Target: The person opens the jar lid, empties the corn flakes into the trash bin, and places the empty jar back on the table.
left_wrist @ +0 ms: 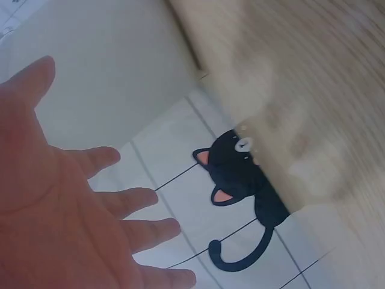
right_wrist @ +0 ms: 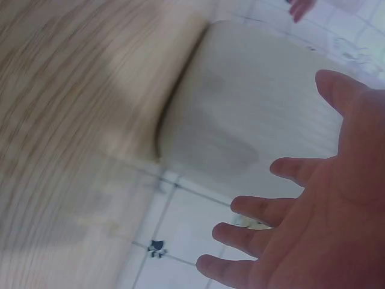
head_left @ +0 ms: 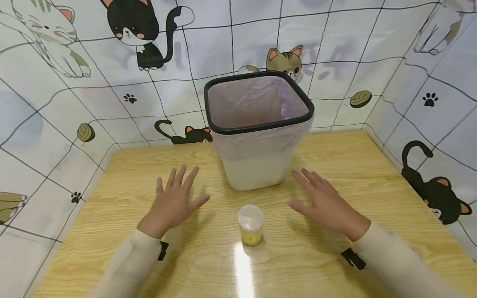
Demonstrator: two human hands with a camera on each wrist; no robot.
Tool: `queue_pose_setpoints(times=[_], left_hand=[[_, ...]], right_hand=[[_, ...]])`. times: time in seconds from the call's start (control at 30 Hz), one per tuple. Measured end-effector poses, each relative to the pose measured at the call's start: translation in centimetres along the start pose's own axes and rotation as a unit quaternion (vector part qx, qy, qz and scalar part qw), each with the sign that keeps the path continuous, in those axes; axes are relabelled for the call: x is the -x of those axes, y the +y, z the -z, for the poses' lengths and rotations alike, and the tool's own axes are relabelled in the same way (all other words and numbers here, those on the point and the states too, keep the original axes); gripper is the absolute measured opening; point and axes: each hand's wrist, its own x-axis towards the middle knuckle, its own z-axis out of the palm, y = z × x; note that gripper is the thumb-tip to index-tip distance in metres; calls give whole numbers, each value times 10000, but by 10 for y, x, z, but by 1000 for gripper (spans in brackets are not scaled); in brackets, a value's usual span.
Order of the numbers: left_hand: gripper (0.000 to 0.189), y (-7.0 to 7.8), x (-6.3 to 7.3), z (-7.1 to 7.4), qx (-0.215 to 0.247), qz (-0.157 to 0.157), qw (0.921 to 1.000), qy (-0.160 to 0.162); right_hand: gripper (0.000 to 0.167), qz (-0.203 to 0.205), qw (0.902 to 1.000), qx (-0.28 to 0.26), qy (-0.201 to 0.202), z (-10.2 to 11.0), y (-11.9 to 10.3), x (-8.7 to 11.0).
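In the head view a small clear plastic cup (head_left: 251,223) with something yellow in its bottom stands upright on the table, between the two hands. Behind it is a white trash bin (head_left: 257,165) with a black rim, lined with a thin pale purple bag (head_left: 257,140). My left hand (head_left: 172,205) is to the left of the cup, fingers spread and holding nothing. On the other side my right hand (head_left: 328,203) has its fingers extended, also with nothing in it. Both wrist views show the bare palms, with the bin's white wall beyond the fingers.
The pale wooden table (head_left: 123,198) reaches back to a wall covering (head_left: 231,41) printed with cats, paw prints and grid lines. A similar covering stands along the left and right sides. Light glares on the tabletop in front of the cup.
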Motion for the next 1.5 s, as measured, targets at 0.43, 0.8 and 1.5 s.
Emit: queue_pose_setpoints(times=[0.43, 0.8, 1.5], left_hand=[[58, 35, 19, 2, 345, -1148, 9899, 759], [50, 69, 17, 7, 521, -2175, 9680, 1135], [39, 96, 1, 8, 880, -2826, 9525, 712]], right_hand=[[89, 1181, 9903, -694, -256, -20, -32, 4], [99, 1337, 9694, -1628, -1263, -32, -42, -15], [49, 1767, 9401, -2357, -1717, -55, -42, -34]])
